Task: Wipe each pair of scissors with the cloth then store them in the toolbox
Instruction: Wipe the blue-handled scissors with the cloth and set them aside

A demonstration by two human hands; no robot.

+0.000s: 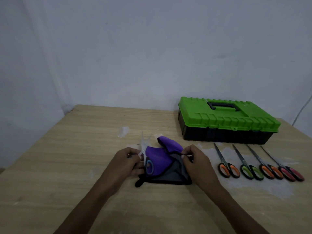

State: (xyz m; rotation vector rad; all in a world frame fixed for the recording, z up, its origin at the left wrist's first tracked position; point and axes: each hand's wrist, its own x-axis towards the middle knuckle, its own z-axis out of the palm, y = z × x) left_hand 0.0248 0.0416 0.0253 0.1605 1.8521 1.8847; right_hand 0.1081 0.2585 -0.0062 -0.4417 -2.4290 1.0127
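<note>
Scissors (pixel 149 166) with blue handles were gripped in the left hand (pixel 126 163). The right hand (pixel 194 160) pinched the purple cloth (pixel 158 157) mid-way along the desk (pixel 67 166).

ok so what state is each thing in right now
green-lidded black plastic toolbox: lid shut
blue-handled scissors: gripped by left hand, blades look parted, blurred
purple and grey cloth with black trim: crumpled, edge pinched by right hand
row of four scissors, orange, green, orange and pink handles: blades closed, flat on wooden table
</note>
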